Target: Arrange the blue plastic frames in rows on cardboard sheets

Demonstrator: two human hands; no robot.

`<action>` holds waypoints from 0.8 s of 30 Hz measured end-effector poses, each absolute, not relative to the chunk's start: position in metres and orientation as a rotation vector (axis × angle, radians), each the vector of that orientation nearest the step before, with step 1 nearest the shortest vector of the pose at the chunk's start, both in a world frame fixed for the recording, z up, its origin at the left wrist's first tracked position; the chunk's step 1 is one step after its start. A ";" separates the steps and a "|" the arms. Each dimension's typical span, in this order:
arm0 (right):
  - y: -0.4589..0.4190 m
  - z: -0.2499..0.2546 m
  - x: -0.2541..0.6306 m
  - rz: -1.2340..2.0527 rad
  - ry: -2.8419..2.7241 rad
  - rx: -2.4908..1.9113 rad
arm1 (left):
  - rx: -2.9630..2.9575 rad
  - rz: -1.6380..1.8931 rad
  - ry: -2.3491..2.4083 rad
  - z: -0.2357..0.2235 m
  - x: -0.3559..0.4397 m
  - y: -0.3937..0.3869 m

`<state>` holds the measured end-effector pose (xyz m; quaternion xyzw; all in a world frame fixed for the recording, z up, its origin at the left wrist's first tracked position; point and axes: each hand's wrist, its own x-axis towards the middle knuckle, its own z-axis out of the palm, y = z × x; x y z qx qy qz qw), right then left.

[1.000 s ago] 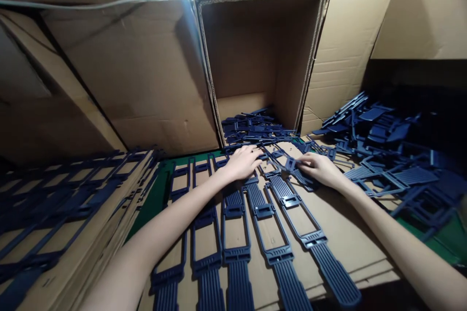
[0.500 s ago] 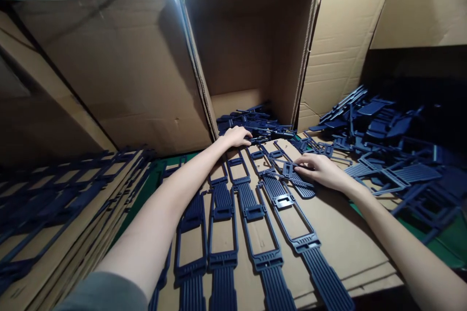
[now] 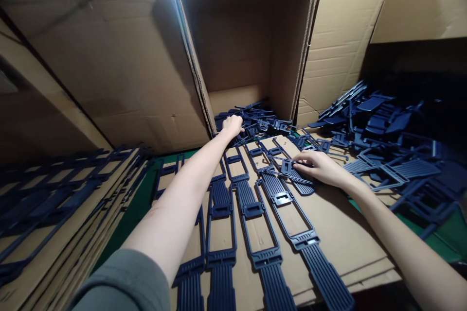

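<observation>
My left hand reaches to a heap of dark blue plastic parts at the mouth of the open carton. Its fingers curl down into the heap, and what they grip is hidden. In my right hand a small dark blue plastic frame is pinched between thumb and fingers, held tilted just over the cardboard sheet. Rows of long dark blue plastic frames with ribbed tongues lie side by side on that sheet, partly covered by my left arm.
The open carton stands on its side at the back. More loose blue parts are piled at the right. At the left, cardboard sheets bearing blue frames are stacked. Green tabletop shows between the stacks.
My left hand has moved away from the laid-out frames, forward to the heap by the carton. My right hand stays nearly in place with the small frame. The view has shifted slightly.
</observation>
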<state>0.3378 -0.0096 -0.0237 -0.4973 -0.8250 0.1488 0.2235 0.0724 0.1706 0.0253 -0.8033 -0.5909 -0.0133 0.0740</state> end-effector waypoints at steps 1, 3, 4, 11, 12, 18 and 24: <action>-0.010 -0.023 0.338 0.410 -2.278 -1.375 | -2.412 -0.074 -1.765 0.023 0.072 0.171; -0.010 -0.023 0.337 0.410 -2.275 -1.382 | -2.428 -0.149 -1.730 0.020 0.071 0.171; -0.011 -0.023 0.337 0.414 -2.264 -1.387 | -2.442 -0.188 -1.708 0.019 0.069 0.170; -0.014 -0.023 0.339 0.523 -2.135 -1.426 | -2.533 -0.413 -1.568 0.023 0.049 0.147; -0.014 -0.022 0.339 0.529 -2.136 -1.431 | -2.542 -0.436 -1.545 0.022 0.048 0.139; -0.011 -0.026 0.339 0.654 -2.060 -1.465 | -2.775 -0.405 -1.262 0.010 0.060 0.082; -0.009 -0.027 0.344 0.581 -2.056 -1.485 | -2.937 -0.041 -1.183 0.004 0.076 0.050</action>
